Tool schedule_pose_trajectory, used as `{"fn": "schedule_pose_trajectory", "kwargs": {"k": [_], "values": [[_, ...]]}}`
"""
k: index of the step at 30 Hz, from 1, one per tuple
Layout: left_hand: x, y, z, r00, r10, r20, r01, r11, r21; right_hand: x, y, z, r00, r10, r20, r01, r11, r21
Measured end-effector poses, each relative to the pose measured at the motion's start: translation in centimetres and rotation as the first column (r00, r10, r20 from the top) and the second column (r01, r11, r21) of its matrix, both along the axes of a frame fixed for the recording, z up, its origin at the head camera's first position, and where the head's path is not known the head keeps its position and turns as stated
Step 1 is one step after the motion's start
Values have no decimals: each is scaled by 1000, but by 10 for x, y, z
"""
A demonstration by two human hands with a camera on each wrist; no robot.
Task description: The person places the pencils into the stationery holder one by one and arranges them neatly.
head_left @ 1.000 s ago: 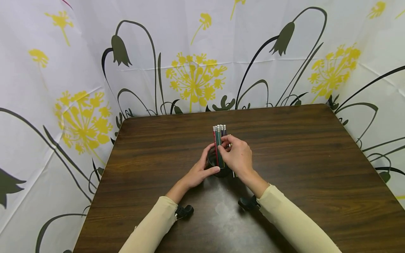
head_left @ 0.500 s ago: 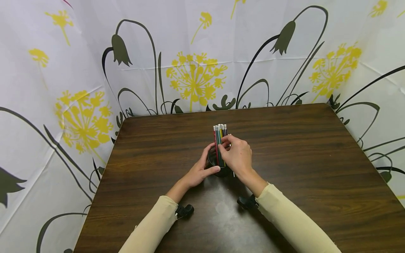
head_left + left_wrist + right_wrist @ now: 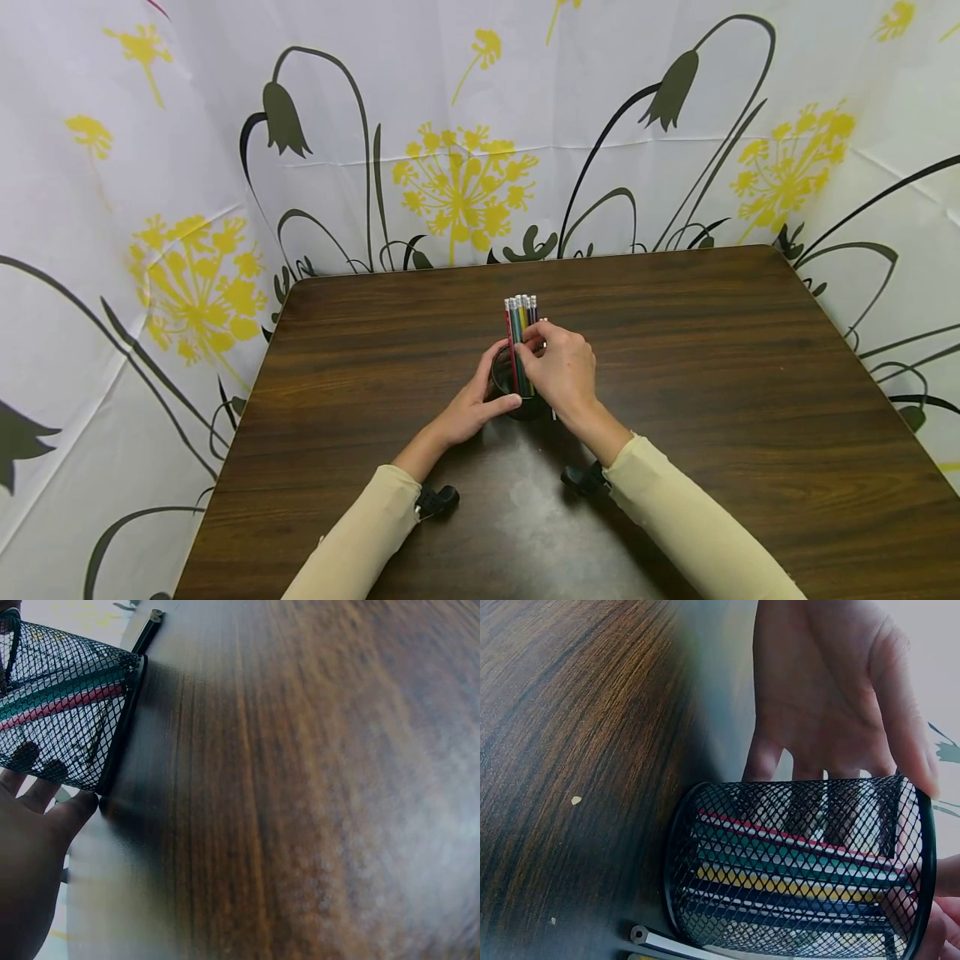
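Note:
A black mesh pencil cup (image 3: 802,877) stands upright on the table with a bunch of pencils (image 3: 517,333) inside, eraser ends up, in red, green, yellow and dark colours. My left hand (image 3: 472,407) holds the cup from its left side, thumb at the front and fingers round behind. At the cup's right rim my right hand (image 3: 562,367) pinches pencils between thumb and fingers. Outside the mesh, under that hand, the lower ends of a white pencil (image 3: 667,943) and a yellow one show; their upper parts are hidden. In the left wrist view a dark pencil (image 3: 148,631) sticks out past the cup's base.
The brown wood-grain table (image 3: 360,358) extends all round the cup. A white curtain (image 3: 337,208) with yellow and green flowers hangs behind the table and along both sides. Black wrist cameras (image 3: 438,502) sit under both cream sleeves (image 3: 690,508).
Both hands stay almost where they were. The pencil tops have shifted slightly, and a yellow pencil shows more among them. The right hand has moved a touch left.

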State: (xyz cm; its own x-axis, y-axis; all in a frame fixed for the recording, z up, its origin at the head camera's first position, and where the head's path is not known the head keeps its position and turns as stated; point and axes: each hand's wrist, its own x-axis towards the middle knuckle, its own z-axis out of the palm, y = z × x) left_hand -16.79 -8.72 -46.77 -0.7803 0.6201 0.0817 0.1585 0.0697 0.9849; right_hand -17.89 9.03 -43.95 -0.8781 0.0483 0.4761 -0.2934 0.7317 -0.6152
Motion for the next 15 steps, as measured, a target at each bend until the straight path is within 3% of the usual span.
{"fn": "schedule_pose_trajectory", "kwargs": {"k": [10, 15], "values": [[0, 0, -1, 1000, 4, 11, -4, 1000, 0, 0, 1, 0, 1000, 5, 3, -5, 1000, 8], [0, -1, 0, 1000, -2, 7, 2, 1000, 4, -1, 7, 5, 999, 32, 19, -31, 997, -77]]}}
